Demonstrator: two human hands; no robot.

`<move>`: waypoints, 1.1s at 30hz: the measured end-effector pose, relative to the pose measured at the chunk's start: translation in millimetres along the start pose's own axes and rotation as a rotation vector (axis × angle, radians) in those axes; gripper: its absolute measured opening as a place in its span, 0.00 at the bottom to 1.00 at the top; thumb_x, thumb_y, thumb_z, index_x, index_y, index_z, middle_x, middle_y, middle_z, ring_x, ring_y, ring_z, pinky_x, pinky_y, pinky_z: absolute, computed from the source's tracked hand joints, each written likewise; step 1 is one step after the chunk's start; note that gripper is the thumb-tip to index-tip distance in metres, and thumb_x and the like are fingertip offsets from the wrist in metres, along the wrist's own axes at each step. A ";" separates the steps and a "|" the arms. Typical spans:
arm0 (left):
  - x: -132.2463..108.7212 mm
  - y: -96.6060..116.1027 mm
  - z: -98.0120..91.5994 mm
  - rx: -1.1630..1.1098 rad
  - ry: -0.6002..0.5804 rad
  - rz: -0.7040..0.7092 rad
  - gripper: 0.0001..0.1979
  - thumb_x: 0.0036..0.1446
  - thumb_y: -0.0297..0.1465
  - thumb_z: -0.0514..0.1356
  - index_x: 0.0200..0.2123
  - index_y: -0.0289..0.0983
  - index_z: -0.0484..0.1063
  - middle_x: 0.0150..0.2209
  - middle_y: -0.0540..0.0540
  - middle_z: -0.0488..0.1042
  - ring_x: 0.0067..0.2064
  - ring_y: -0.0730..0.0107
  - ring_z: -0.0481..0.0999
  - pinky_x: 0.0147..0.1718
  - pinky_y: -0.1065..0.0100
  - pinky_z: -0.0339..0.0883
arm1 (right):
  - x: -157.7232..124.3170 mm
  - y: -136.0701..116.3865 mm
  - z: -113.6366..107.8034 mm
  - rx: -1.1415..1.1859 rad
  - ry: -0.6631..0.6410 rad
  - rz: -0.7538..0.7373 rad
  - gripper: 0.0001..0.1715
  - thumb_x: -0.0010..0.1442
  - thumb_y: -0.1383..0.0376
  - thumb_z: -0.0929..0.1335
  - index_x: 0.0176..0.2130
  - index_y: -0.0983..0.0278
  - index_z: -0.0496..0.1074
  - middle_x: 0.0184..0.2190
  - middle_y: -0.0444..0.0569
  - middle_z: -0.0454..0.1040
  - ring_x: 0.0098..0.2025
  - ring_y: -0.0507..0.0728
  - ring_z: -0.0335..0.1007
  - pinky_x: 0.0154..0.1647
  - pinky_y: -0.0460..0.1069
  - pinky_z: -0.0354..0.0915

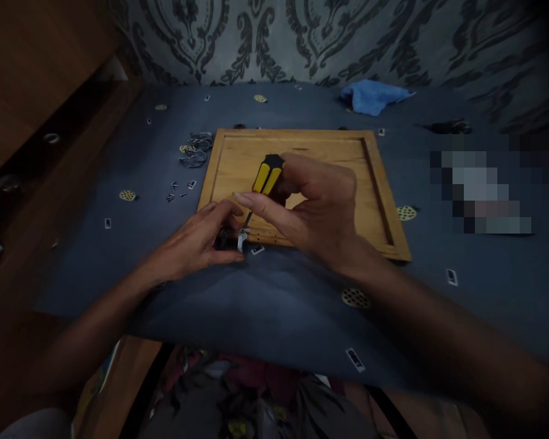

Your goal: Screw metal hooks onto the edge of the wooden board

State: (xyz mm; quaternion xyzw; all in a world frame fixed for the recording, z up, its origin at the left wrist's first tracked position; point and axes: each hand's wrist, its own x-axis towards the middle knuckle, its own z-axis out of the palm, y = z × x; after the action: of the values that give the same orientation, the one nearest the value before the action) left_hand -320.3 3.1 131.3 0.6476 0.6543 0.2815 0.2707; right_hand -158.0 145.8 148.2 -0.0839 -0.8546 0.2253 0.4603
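Note:
A wooden framed board (329, 183) with a raised rim lies flat on the dark blue cloth. My right hand (320, 207) is closed around a screwdriver (269, 174) with a yellow and black handle. Its shaft slants down to a small shiny metal fitting (241, 239) at the board's front edge, left of the middle. Thumb and fingers of my left hand (205, 238) pinch around that fitting against the rim; its exact shape is partly hidden. A few small dark holes show in the front rim to its right.
Left of the board lie several curved metal pieces (196, 151) and a scatter of small screws (174, 192). A blue cloth (373, 97) is crumpled at the back, near a dark object (448, 126) on the right. Brown wooden furniture (41, 79) borders the left side.

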 end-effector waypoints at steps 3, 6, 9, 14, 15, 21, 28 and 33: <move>0.2 1.2 -0.6 0.013 -0.003 0.002 0.24 0.57 0.43 0.70 0.51 0.42 0.66 0.48 0.45 0.77 0.53 0.51 0.78 0.54 0.52 0.73 | -2.2 2.1 1.6 0.005 -0.022 -0.027 0.25 0.68 0.52 0.73 0.27 0.60 0.64 0.21 0.41 0.67 0.23 0.50 0.65 0.26 0.48 0.62; -0.2 0.6 -0.1 0.016 0.013 0.014 0.25 0.58 0.43 0.69 0.53 0.42 0.66 0.49 0.45 0.77 0.53 0.51 0.78 0.54 0.52 0.74 | -2.6 1.2 1.7 0.030 -0.019 -0.045 0.24 0.68 0.54 0.73 0.27 0.60 0.64 0.21 0.40 0.66 0.23 0.50 0.64 0.26 0.48 0.62; -0.5 0.0 0.2 0.008 0.013 0.018 0.24 0.58 0.41 0.70 0.53 0.42 0.66 0.50 0.44 0.76 0.52 0.51 0.79 0.53 0.53 0.74 | -3.3 0.2 3.2 0.067 -0.017 -0.041 0.23 0.67 0.56 0.74 0.28 0.60 0.64 0.22 0.40 0.66 0.23 0.50 0.64 0.25 0.48 0.61; 0.0 -0.1 0.8 -0.012 0.022 0.021 0.23 0.57 0.40 0.70 0.51 0.42 0.66 0.49 0.45 0.76 0.52 0.51 0.79 0.53 0.53 0.75 | -4.6 1.2 3.8 0.074 -0.033 -0.047 0.23 0.67 0.57 0.75 0.28 0.60 0.63 0.23 0.40 0.66 0.24 0.50 0.64 0.26 0.47 0.62; 0.1 -0.1 1.0 -0.015 0.020 0.022 0.23 0.57 0.40 0.70 0.51 0.42 0.66 0.49 0.45 0.76 0.52 0.51 0.79 0.53 0.53 0.75 | -4.1 1.2 2.8 0.081 -0.052 -0.037 0.23 0.67 0.57 0.74 0.28 0.60 0.63 0.23 0.40 0.67 0.24 0.50 0.65 0.27 0.48 0.62; 0.4 1.0 -0.2 -0.007 0.004 0.002 0.24 0.57 0.43 0.70 0.51 0.41 0.66 0.49 0.44 0.76 0.51 0.51 0.79 0.52 0.52 0.75 | 6.8 -4.5 -10.1 0.283 -0.295 0.168 0.16 0.68 0.58 0.73 0.32 0.61 0.67 0.26 0.41 0.71 0.25 0.50 0.68 0.25 0.47 0.64; -0.3 5.4 -0.9 -0.009 -0.010 -0.056 0.25 0.58 0.44 0.70 0.52 0.42 0.66 0.49 0.44 0.77 0.53 0.49 0.79 0.54 0.49 0.74 | 15.1 -8.6 -16.2 0.560 -0.350 0.229 0.16 0.67 0.58 0.75 0.32 0.61 0.69 0.28 0.39 0.74 0.24 0.49 0.72 0.25 0.46 0.70; -0.4 6.0 -2.0 -0.028 -0.014 -0.059 0.25 0.57 0.46 0.70 0.50 0.42 0.67 0.50 0.44 0.78 0.54 0.48 0.79 0.56 0.48 0.73 | 9.3 -9.1 -8.8 0.387 -0.195 0.212 0.21 0.64 0.61 0.76 0.28 0.61 0.64 0.22 0.38 0.71 0.23 0.49 0.69 0.22 0.46 0.63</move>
State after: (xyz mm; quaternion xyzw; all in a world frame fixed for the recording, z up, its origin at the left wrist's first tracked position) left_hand -317.6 2.7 136.9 0.6262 0.6672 0.2781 0.2923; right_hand -155.4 143.8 163.6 -0.0612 -0.8222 0.4391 0.3570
